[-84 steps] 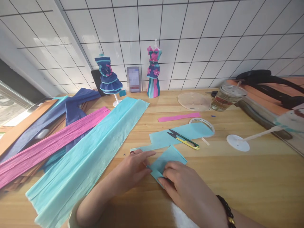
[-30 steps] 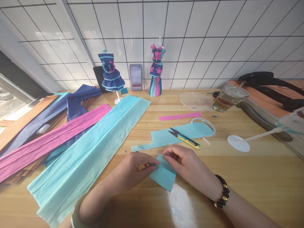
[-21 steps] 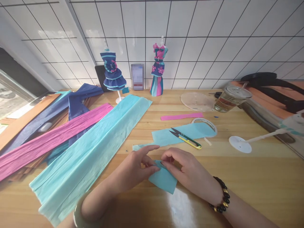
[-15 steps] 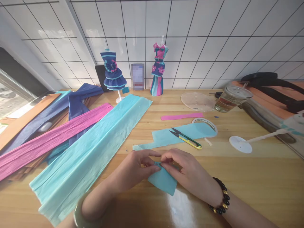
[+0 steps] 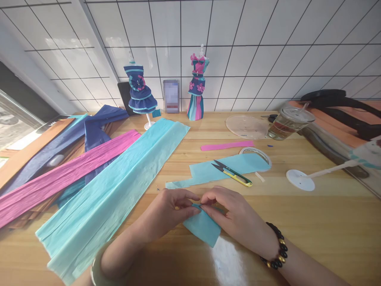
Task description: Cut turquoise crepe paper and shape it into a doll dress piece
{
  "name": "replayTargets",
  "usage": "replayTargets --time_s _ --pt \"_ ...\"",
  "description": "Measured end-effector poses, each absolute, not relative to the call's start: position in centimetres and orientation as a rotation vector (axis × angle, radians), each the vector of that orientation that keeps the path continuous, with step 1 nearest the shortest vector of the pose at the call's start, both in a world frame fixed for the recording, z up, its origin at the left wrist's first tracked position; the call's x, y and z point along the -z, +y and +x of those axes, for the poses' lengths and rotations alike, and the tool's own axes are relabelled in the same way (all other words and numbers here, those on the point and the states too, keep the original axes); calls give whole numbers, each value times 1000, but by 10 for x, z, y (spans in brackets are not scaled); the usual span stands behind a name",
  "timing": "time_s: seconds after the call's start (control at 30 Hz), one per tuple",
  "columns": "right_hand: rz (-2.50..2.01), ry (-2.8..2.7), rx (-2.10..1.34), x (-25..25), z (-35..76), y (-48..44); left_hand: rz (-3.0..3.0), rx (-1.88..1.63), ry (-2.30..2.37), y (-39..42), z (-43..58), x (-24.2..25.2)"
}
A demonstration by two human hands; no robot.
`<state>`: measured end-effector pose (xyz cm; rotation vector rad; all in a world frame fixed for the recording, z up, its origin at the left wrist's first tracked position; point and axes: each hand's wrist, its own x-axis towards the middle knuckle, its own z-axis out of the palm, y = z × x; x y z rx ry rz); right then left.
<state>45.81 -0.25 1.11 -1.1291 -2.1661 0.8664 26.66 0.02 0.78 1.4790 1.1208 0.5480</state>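
Between my hands is a small light blue paper piece (image 5: 204, 227), its top edge pinched from both sides. My left hand (image 5: 169, 210) grips that edge between thumb and fingers. Close beside it, my right hand (image 5: 228, 210) pinches the same edge, with the fingertips of both hands nearly touching. Just beyond them, thread snips (image 5: 233, 174) with a yellow and green handle lie on a light blue strip (image 5: 202, 171). A tape roll (image 5: 269, 159) rests at that strip's right end, and a narrow pink strip (image 5: 226, 145) lies behind it.
Long light blue (image 5: 113, 190) and pink (image 5: 71, 159) crepe sheets cover the left of the table. Two small dressed mannequins (image 5: 139, 87) (image 5: 197, 85) and a phone (image 5: 171, 96) stand by the wall. A lidded cup (image 5: 288, 123) and a tipped white stand (image 5: 300, 180) are on the right.
The small blue piece has tilted slightly, its lower part shifting a little left between my hands. Both hands keep their pinch. The whole view has shifted slightly.
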Motion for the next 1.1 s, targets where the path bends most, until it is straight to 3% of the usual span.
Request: replayTargets --time_s 1.1 --pt "-1074 -2128 -833 -18 468 1 1391 -671 1208 4 254 -12"
